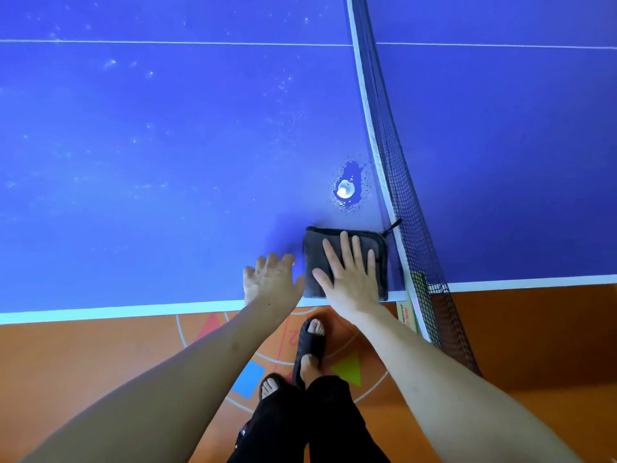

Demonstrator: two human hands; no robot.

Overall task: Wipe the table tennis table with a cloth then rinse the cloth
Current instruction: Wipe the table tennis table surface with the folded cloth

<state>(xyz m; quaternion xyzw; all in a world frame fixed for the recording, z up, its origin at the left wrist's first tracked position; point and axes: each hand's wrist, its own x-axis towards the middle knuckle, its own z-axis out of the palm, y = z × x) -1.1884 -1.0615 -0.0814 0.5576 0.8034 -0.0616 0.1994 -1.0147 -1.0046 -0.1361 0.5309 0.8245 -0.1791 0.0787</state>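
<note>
Cloth [347,248], dark grey and folded into a square, lies flat on the blue bench [167,162] at its near edge, just beside the net [400,182]. The right hand [350,279] lies on top of it with straight, spread fingers pressing down and gripping nothing, while the left hand [270,282] rests just beside the cloth on the bare surface at the same near edge, fingers loosely bent and holding nothing. A small puddle [349,185] glints on the bench just beyond the cloth, close to the net.
</note>
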